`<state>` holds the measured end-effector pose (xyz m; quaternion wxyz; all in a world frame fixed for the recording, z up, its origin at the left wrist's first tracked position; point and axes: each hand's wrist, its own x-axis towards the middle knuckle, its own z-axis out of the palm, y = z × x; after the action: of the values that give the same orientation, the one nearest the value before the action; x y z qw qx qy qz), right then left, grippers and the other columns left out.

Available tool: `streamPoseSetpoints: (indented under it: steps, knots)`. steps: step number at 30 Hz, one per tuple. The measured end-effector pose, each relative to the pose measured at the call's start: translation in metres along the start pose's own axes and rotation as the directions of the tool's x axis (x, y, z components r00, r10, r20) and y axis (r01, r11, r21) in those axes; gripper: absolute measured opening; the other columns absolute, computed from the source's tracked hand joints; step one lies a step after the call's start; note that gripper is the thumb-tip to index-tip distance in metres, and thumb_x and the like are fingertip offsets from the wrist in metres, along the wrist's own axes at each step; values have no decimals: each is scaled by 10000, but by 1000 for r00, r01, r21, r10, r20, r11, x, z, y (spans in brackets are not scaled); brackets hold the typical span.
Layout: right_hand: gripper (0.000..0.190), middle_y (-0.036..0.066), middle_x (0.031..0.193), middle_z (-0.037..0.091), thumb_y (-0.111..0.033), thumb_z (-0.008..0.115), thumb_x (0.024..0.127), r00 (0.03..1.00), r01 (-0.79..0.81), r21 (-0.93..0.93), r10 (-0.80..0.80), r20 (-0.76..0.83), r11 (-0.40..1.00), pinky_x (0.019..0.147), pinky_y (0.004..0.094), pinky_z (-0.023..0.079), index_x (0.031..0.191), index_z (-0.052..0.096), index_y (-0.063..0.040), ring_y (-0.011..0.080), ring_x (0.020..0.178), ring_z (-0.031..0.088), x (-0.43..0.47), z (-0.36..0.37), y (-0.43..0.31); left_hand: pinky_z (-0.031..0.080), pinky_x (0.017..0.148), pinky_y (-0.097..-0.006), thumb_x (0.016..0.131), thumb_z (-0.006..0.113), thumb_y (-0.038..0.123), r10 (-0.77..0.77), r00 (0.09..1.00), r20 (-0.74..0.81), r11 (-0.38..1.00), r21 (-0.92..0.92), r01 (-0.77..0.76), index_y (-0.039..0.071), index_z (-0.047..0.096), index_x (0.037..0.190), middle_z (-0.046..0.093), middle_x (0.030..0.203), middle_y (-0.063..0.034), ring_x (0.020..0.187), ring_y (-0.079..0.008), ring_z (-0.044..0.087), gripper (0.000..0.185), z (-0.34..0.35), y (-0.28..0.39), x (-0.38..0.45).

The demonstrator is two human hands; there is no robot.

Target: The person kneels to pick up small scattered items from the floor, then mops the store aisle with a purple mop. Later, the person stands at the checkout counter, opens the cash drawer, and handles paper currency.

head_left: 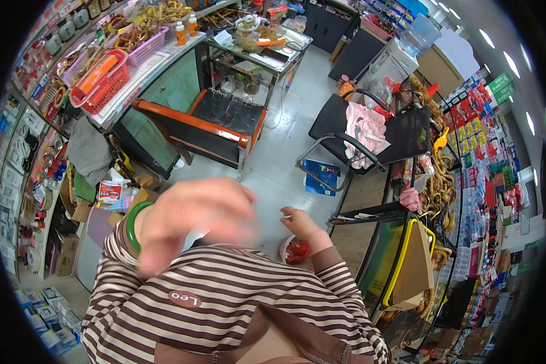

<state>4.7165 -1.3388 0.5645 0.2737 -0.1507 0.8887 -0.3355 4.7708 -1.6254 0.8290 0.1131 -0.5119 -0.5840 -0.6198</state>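
Note:
My left hand, a green bangle at its wrist, is raised in front of my striped shirt. It is blurred, its fingers partly bent, and whether it holds something small cannot be told. Lower and to the right, my right hand hangs over the floor with fingers apart and nothing in them. Beneath that hand stands a bin or tub with something red in it. A wooden chair with a cracked black seat stands beyond my left hand.
A black armchair with a pink cloth is at the right, a blue flat package under it. A red plastic basket rests on the left counter. Farther off stand a cluttered metal table and a water dispenser. Stocked shelves line both sides.

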Motion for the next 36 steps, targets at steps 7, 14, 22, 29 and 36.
streamPoseSetpoints:
  steps: [7, 14, 22, 29, 36]
  knots:
    - [334, 196, 953, 603, -194, 596, 743, 939, -300, -219, 247, -240, 928, 764, 388, 467, 1024, 568, -16, 319, 878, 589, 34, -47, 120, 404, 774, -395, 881, 320, 522, 315, 932, -179, 845, -394, -361, 197, 630, 943, 599, 827, -118, 600, -174, 532, 453, -14, -81, 82]
    - [331, 194, 942, 604, -282, 569, 731, 713, -652, -136, 664, 226, 746, 790, 392, 458, 963, 611, -49, 326, 895, 578, 2, -31, 221, 415, 700, -335, 871, 360, 524, 172, 934, -313, 692, -637, -340, 178, 625, 915, 581, 750, -89, 505, -160, 496, 438, -48, -179, 142]
    - [297, 180, 894, 617, -258, 570, 734, 697, -698, -104, 705, 131, 709, 767, 382, 463, 935, 612, -44, 317, 863, 589, 70, -118, 290, 426, 676, -325, 867, 389, 511, 76, 908, -412, 701, -625, -343, 163, 598, 913, 550, 679, -54, 485, -147, 497, 409, -87, -275, 211]
    - [257, 171, 859, 626, -221, 567, 741, 869, -444, -18, 425, -254, 896, 746, 373, 468, 923, 610, -44, 312, 838, 597, 243, -289, 337, 421, 723, -362, 839, 407, 546, 185, 977, -110, 749, -627, -212, 112, 583, 1003, 576, 745, -86, 588, -182, 553, 497, -127, -368, 282]
    - [312, 163, 887, 633, -230, 557, 769, 920, -329, -60, 306, -246, 942, 751, 344, 467, 1002, 591, -26, 274, 843, 612, 392, -384, 299, 433, 719, -290, 788, 530, 525, -568, 806, -166, 743, -525, 415, -45, 511, 1009, 562, 809, -75, 718, -143, 552, 612, -190, -462, 242]
